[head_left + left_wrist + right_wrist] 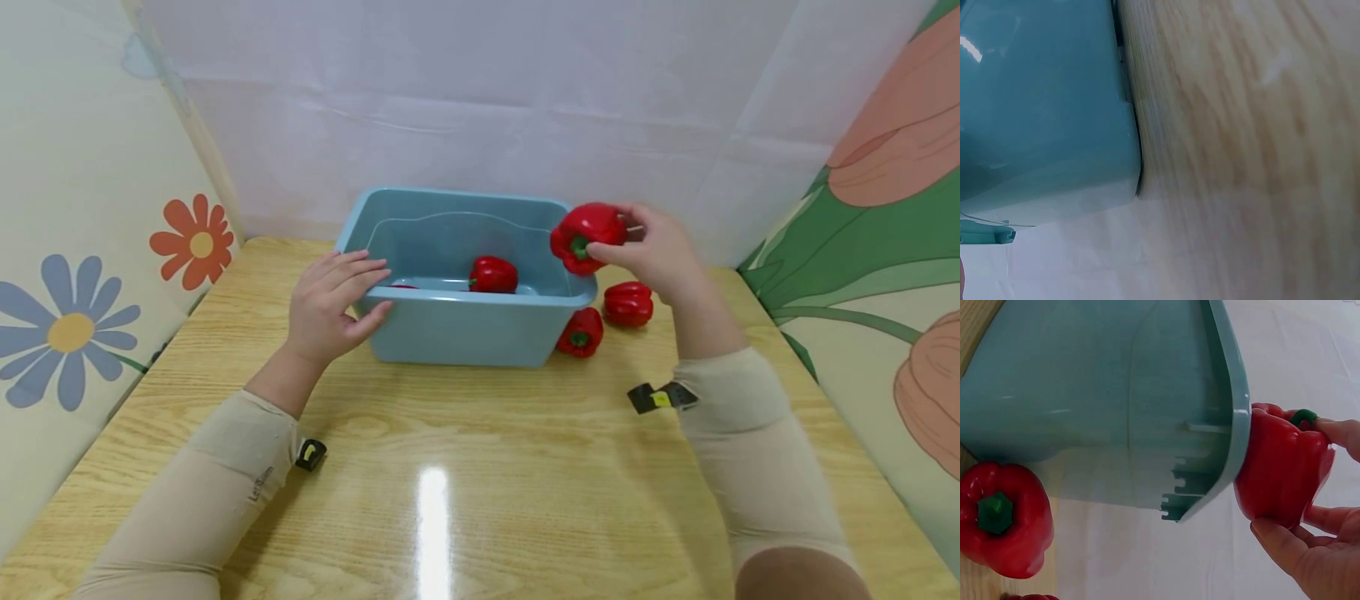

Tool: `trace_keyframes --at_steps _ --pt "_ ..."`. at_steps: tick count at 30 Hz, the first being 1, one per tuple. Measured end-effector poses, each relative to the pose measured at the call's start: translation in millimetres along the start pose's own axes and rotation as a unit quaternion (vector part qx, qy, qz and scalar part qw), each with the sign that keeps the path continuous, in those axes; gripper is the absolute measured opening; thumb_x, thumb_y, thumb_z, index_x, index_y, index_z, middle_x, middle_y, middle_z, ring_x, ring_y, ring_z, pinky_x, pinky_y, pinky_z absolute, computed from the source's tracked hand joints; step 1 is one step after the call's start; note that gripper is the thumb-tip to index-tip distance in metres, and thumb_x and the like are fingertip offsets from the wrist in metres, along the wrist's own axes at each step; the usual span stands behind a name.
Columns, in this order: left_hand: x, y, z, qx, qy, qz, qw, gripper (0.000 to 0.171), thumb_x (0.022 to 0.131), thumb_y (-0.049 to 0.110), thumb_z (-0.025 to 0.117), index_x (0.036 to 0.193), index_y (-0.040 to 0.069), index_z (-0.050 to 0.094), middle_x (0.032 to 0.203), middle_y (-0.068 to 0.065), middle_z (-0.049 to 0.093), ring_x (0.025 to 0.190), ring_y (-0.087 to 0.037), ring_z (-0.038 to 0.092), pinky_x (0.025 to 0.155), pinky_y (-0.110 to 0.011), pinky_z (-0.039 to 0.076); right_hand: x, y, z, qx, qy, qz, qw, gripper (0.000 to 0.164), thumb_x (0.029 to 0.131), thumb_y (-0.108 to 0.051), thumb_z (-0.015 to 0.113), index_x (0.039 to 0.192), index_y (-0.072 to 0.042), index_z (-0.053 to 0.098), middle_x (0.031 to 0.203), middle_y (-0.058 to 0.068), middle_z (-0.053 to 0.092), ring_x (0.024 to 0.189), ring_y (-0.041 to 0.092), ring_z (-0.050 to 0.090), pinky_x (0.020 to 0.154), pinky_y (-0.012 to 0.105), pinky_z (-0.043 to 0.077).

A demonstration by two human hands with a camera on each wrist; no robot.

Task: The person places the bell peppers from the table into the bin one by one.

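The near wall of the blue bin (pixel 461 333) hid the base of the inner pepper (pixel 492 273) and all but a sliver of a red thing (pixel 402 287) to its left. The left wrist view cut off nearly all the left hand (pixel 325 307) and blurred the tabletop (pixel 1241 125). Sleeve lettering (pixel 261 483) was too small to read surely. A brown shape (pixel 798 575), cut off at near right, could not be identified.

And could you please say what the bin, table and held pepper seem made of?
Bin: likely plastic, glossy; smooth molded rim.
Table: glossy wood or laminate; grain and glare show.
Held pepper: real or plastic; its shiny red surface leaves it open.
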State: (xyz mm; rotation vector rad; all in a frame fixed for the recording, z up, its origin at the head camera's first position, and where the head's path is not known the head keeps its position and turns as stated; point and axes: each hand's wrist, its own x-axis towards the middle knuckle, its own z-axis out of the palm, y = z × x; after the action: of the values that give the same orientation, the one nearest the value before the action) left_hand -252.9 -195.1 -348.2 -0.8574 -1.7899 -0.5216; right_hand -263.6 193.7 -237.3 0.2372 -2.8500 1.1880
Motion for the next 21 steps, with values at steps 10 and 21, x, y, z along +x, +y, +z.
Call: trace_keyframes --at_steps 10,21 --pt "-0.3 0.2 0.2 0.003 0.002 0.001 1.0000 0.039 0.078 0.035 0.060 0.100 0.005 0.071 0.100 -0.010 0.069 0.096 -0.034 0.062 0.088 -0.052 0.042 8 -2 17 0.004 -0.025 -0.016 1.000 0.076 0.076 -0.045 0.068 0.139 -0.015 0.037 0.131 0.006 0.047 0.115 0.026 0.044 0.089 0.044 0.045" --pt "-1.2 -0.6 0.3 0.004 0.001 -0.001 1.0000 0.039 0.077 0.035 0.061 0.100 0.006 0.071 0.100 -0.010 0.069 0.098 -0.033 0.061 0.089 -0.051 0.042 16 2 30 -0.007 -0.029 -0.030 0.999 0.075 0.074 -0.048 0.068 0.137 -0.019 0.040 0.129 0.003 0.048 0.114 0.024 0.045 0.087 0.043 0.046"
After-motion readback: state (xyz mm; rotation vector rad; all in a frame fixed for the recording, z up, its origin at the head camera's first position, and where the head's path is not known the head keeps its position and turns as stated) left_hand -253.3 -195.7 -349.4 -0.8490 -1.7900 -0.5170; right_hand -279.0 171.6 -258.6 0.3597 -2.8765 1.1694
